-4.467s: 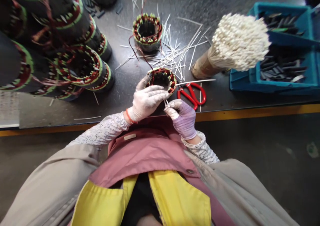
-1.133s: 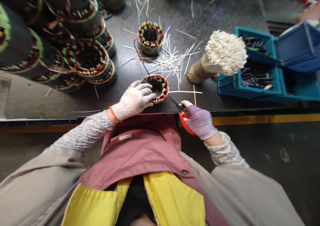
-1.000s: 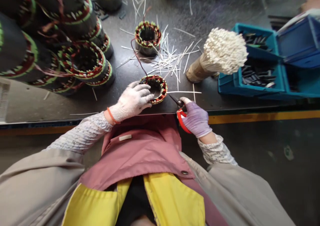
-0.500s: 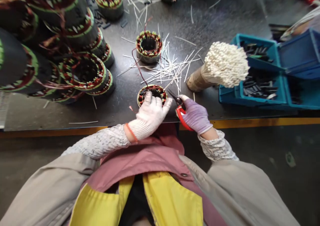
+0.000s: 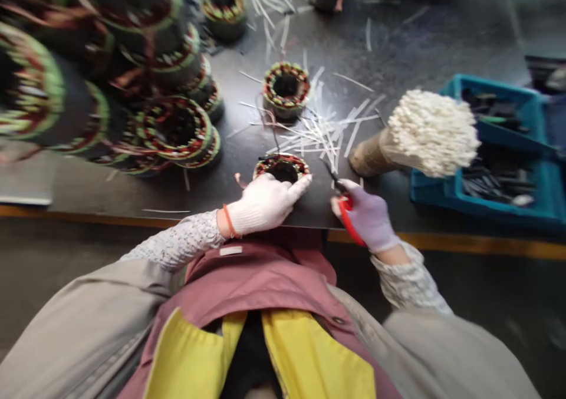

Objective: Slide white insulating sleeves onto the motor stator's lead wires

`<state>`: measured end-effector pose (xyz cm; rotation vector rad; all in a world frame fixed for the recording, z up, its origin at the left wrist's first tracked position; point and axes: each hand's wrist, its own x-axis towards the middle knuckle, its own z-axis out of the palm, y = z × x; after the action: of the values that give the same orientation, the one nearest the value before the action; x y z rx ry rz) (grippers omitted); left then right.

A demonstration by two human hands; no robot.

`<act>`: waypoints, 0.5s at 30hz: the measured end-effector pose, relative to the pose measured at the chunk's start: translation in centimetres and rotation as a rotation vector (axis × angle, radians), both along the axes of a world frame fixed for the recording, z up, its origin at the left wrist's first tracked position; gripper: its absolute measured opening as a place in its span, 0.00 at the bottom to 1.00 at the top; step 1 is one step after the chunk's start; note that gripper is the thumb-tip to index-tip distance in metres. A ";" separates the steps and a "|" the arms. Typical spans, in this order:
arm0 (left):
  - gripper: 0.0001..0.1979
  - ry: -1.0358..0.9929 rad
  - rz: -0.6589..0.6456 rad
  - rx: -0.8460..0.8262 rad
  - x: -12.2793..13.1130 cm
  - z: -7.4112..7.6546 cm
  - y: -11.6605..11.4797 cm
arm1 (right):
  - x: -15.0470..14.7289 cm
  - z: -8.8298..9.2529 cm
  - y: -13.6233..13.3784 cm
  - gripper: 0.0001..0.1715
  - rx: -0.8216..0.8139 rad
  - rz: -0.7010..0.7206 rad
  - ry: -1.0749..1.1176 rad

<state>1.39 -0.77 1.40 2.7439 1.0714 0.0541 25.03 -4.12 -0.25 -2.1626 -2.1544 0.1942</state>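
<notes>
Dark tabletop (image 5: 446,45) is filling the middle and top of the frame, with an orange strip (image 5: 446,243) running below its near edge. Just inside that edge, at centre, a wire-wound ring (image 5: 283,160) is sitting with its opening facing up. One white-gloved left hand (image 5: 267,201) is lying over its near rim, a finger stretching toward the right side; whether it is gripping, I cannot tell. Right of centre, the purple-gloved right hand (image 5: 371,215) is holding red-handled scissors (image 5: 351,219), their dark tips pointing up and left, apart from the ring. Beyond, loose white strips (image 5: 325,137) are lying scattered beside a second ring (image 5: 286,101). Farther right, a bundle of white sticks (image 5: 431,132) is partly covering blue bins (image 5: 442,194) that are holding dark pieces. At upper left, many more rings (image 5: 132,33) are standing piled together.
</notes>
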 end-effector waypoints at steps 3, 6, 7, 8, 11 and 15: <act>0.37 -0.128 0.159 -0.046 -3.2 3.9 0.2 | 1.3 -0.9 -0.8 0.27 0.148 -0.039 0.105; 0.36 -0.098 0.301 0.187 -6.9 7.1 0.2 | 1.8 -2.3 -1.0 0.27 0.168 0.040 0.137; 0.35 -0.061 0.363 0.280 -8.2 7.6 0.4 | 1.7 -2.7 -1.1 0.27 0.167 0.062 0.130; 0.34 -0.021 0.429 0.353 -9.5 7.6 0.9 | 1.6 -3.0 -1.1 0.27 0.168 0.076 0.117; 0.33 0.131 0.563 0.419 -12.6 6.1 2.7 | 1.2 -3.2 -1.3 0.29 0.172 0.078 0.038; 0.33 0.176 0.527 0.429 -13.3 4.6 2.7 | 1.1 -2.4 -1.4 0.34 0.097 0.065 -0.170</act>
<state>-11.89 1.90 6.03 2.7605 2.0161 0.1330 26.12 -5.51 -2.66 -2.1274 -2.2718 -0.0920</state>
